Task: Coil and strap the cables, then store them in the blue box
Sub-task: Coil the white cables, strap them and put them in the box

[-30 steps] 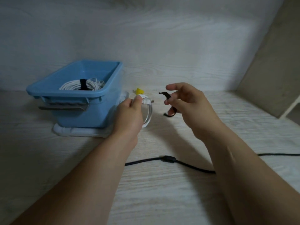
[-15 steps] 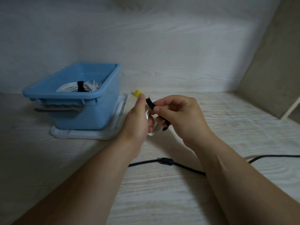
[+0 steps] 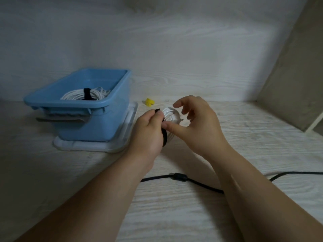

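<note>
- The small white coil was held off the table, just right of the blue box, and gripped by the curled fingers of the left hand.
- A black strap was run roughly upright across the coil's turns on the side facing the box. Its top end was pinched by the left fingertips and its lower part was curved under the coil.
- The right hand was placed on the coil's far side from the box, with the thumb pressed flat at the strap and the other fingers spread wide, lifted and holding nothing.
- The strap lay closer to the left hand, so the right hand was judged the free one for pulling it round.
- The strap was judged not yet closed, and the coil not yet stored.
- A strapped white bundle was seen inside the box.
- A black cable was left uncoiled on the table, nearer the person than the box.
</note>
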